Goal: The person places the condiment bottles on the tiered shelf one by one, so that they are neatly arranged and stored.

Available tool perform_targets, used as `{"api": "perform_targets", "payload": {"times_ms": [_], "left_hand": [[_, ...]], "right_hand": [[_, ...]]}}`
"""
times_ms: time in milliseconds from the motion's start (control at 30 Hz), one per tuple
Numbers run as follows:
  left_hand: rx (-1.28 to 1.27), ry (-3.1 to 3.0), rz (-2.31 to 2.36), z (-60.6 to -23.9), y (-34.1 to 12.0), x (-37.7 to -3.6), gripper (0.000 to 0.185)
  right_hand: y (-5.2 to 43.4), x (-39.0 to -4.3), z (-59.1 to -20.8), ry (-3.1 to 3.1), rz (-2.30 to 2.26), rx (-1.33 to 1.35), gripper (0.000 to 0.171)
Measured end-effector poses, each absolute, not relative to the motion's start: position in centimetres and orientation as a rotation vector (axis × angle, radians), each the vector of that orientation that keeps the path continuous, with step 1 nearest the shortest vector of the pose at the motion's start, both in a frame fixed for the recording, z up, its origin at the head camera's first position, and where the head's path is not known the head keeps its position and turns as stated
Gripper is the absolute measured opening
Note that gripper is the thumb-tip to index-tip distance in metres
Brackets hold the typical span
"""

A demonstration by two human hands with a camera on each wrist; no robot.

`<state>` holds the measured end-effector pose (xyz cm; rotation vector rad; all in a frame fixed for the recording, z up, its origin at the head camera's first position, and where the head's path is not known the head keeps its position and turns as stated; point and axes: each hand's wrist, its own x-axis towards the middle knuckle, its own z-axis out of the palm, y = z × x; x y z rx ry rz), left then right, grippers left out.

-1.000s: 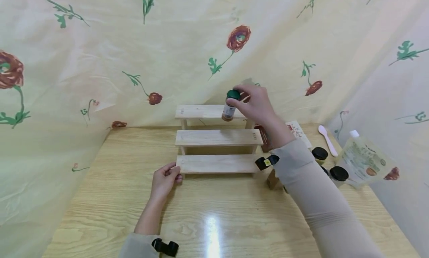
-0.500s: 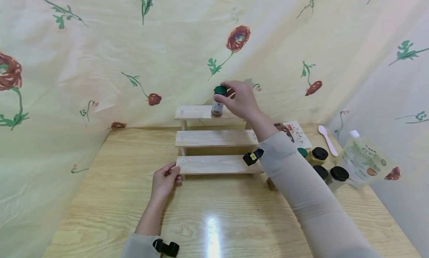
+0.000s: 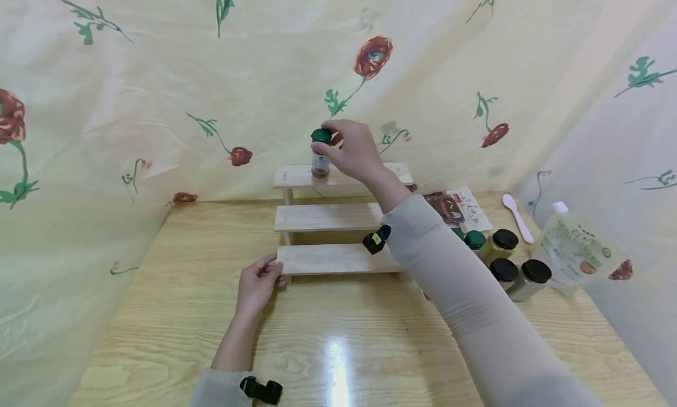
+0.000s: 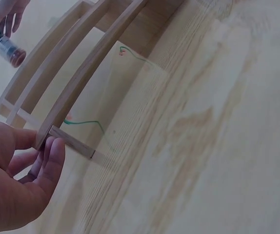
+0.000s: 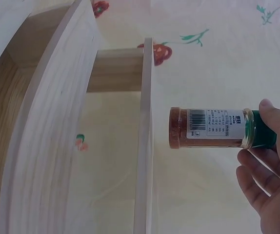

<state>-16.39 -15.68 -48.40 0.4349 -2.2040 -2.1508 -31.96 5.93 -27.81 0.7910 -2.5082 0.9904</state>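
Observation:
My right hand (image 3: 353, 151) pinches a spice jar (image 5: 208, 127) by its green cap, with thumb and fingers about the lid. Reddish-brown powder fills the jar, and a white barcode label wraps it. In the right wrist view a small gap separates the jar's base from the top tier of a three-tier wooden rack (image 3: 333, 219). The jar is upright over that tier, left of its middle. At the rack's front left corner, my left hand (image 3: 257, 283) grips the end of the lowest tier, thumb above and fingers below, as the left wrist view (image 4: 20, 170) shows.
Right of the rack stand several jars with black lids (image 3: 505, 239) and green lids (image 3: 475, 239), partly behind the right sleeve. A spouted pouch (image 3: 576, 251), a pink spoon (image 3: 517, 219) and flat printed packets (image 3: 465, 210) lie nearby. A flowered sheet (image 3: 254, 90) hangs behind.
My right hand has carried the spice jar leftward along the top tier, and the jar has become more upright. My left hand keeps its grip on the rack's corner.

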Motion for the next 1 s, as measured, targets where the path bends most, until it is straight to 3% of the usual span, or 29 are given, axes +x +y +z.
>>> {"api": "perform_targets", "payload": {"times_ms": [500, 800, 1000], "left_hand": [[0.418, -2.202, -2.197, -48.3, -15.9, -16.4, 0.037], [0.417, -2.185, -2.189, -48.2, -15.8, -16.5, 0.035], [0.408, -2.185, -2.179, -48.3, -16.0, -16.4, 0.034]], "right_hand": [[2.4, -33.2, -28.8, -2.608, 1.019, 0.752, 0.042], [2.4, -33.1, -30.2, -2.683, 1.040, 0.746, 0.073], [4.1, -32.3, -31.7, -2.652, 1.116, 0.695, 0.079]]}}
